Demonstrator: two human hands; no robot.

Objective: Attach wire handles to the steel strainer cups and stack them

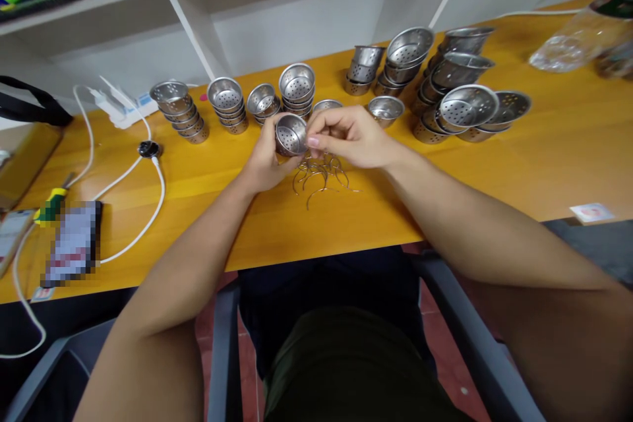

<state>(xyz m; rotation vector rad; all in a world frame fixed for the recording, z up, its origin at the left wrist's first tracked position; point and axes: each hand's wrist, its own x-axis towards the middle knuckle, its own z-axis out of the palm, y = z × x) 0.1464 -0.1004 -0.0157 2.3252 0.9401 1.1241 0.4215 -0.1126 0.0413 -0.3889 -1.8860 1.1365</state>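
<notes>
My left hand is wrapped around a small perforated metal strainer basket, its open top tilted toward me. At the basket's right rim, my right hand has thumb and forefinger pinched together; whatever sits between those fingertips is too small to make out. Just below both hands lies a loose pile of thin curved metal wires on the wooden table. Behind my hands stand a single basket and another partly hidden one.
Stacks of similar baskets line the back left, with larger piles at the back right. A plastic bottle lies far right. On the left are a power strip, white cables, a screwdriver and a blurred-out phone-like object.
</notes>
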